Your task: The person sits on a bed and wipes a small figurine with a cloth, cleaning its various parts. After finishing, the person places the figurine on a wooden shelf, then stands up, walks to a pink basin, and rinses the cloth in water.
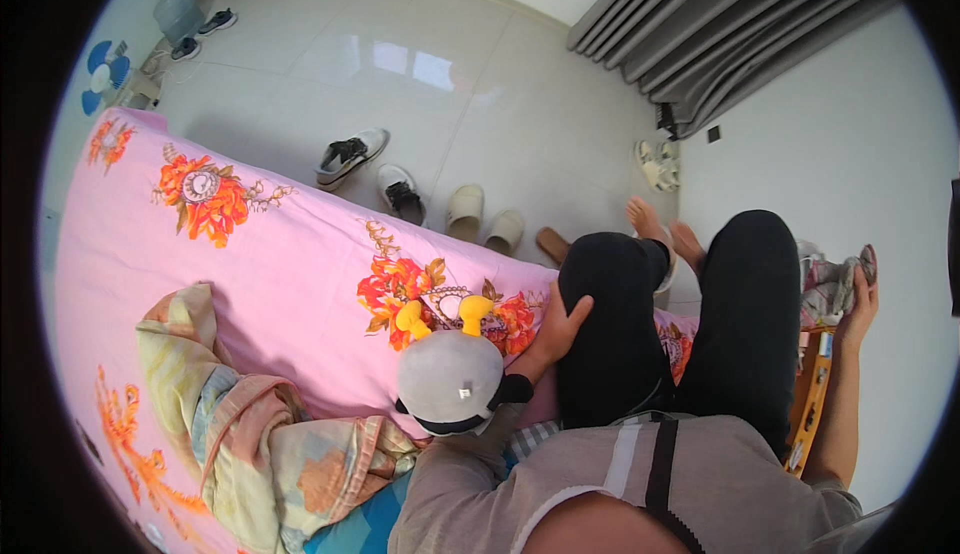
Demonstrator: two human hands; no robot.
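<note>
My left hand point(559, 325) rests against the side of my left thigh, in black trousers point(611, 329), with the thumb spread and nothing held. Its other fingers are partly hidden beside the leg. Against my left forearm lies a round grey plush toy point(450, 374) with two yellow feet. Over on the right, my right hand point(859, 310) grips the edge of a crumpled grey cloth item with pink marks point(829, 291); what exactly it is cannot be made out. That cloth sits above an orange-yellow wooden-looking stand point(810, 411) beside my right leg.
I sit on a bed with a pink floral sheet point(315, 254). A crumpled patterned blanket point(255, 434) lies left. On the tiled floor point(300, 96) are sneakers point(352, 156) and beige clogs point(465, 209). A blue fan point(105, 78), water bottle point(178, 14) and grey curtain point(720, 21) stand farther off.
</note>
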